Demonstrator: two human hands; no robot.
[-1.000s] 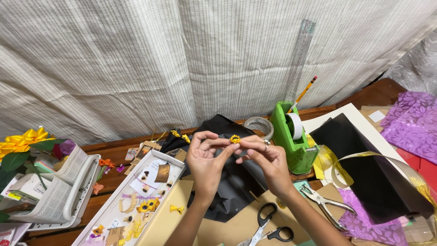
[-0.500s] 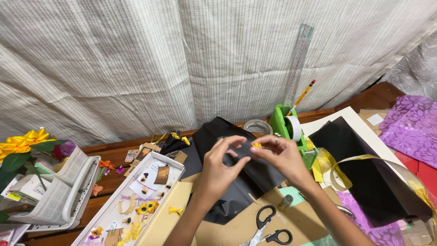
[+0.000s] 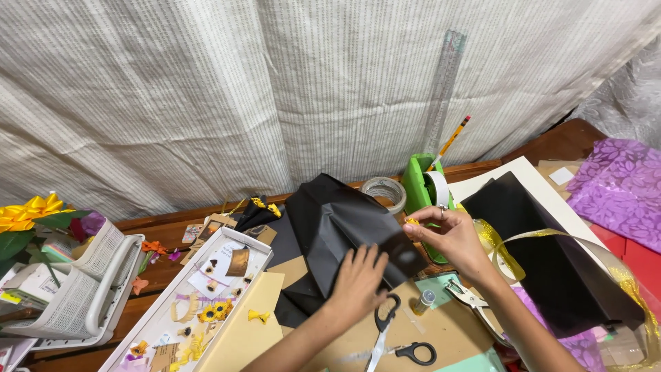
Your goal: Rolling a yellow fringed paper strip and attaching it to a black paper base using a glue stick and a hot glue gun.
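While the folded black paper (image 3: 337, 227) lies at the middle of the cluttered surface (image 3: 544, 141), you pin it flat so it cannot shift. At two o'clock from it stands the green tape dispenser (image 3: 417, 180), within easy reach. At five o'clock the black-handled scissors (image 3: 392, 334) lie by your wrist. Your left hand (image 3: 358, 279) is spread open, fingers splayed, pressing down on the paper. Your right hand (image 3: 447, 238), at three o'clock, pinches a tiny yellow piece (image 3: 411, 222) between thumb and forefinger, just above the paper's edge.
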